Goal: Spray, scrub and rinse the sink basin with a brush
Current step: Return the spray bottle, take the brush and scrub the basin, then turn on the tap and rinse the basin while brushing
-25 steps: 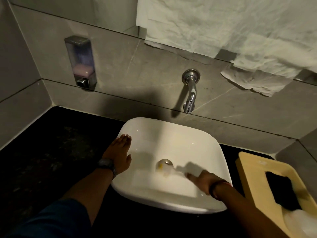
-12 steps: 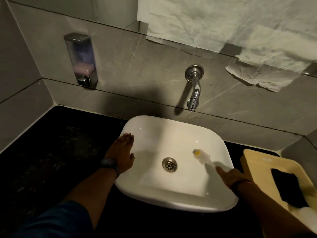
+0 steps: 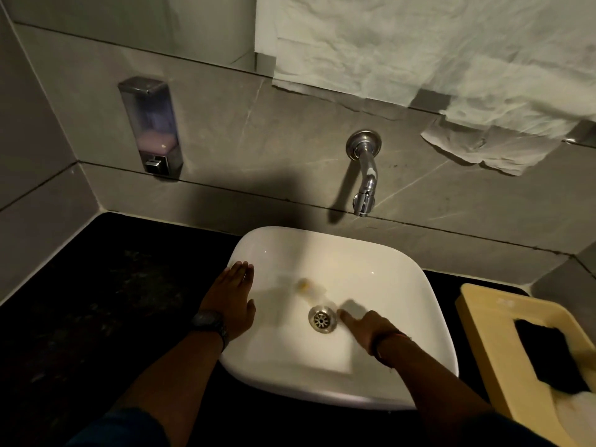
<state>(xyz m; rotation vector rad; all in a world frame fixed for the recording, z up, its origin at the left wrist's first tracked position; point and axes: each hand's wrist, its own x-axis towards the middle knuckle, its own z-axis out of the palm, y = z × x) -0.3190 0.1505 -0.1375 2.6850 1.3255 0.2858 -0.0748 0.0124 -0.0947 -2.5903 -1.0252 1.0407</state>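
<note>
The white sink (image 3: 403, 285) is a rounded-square basin with a steel drain (image 3: 322, 319) at its middle. The brush (image 3: 311, 287), a pale blur with a yellowish tip, lies just up-left of the drain, gripped by the right hand (image 3: 371, 327) beside the drain. The left hand (image 3: 233, 296) rests flat, fingers together, on the sink's left rim.

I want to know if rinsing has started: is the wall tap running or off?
Off, as far as shows: no stream falls from the tap into the basin, while the right hand scrubs with the blurred brush.
</note>
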